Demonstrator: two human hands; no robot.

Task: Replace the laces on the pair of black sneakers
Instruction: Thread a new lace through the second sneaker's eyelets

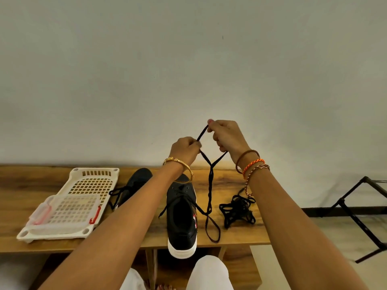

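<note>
Tray left of sneaker, lace bundle right.

Black sneaker — white sole, black lace

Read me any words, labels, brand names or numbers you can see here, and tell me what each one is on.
No readable text anywhere in this view.
near sneaker: red and white marking on its side, too small and blurred to read as letters.
far sneaker: no marking visible.
white basket and clear box: no labels visible.
lace and lace bundle: plain black.
</note>
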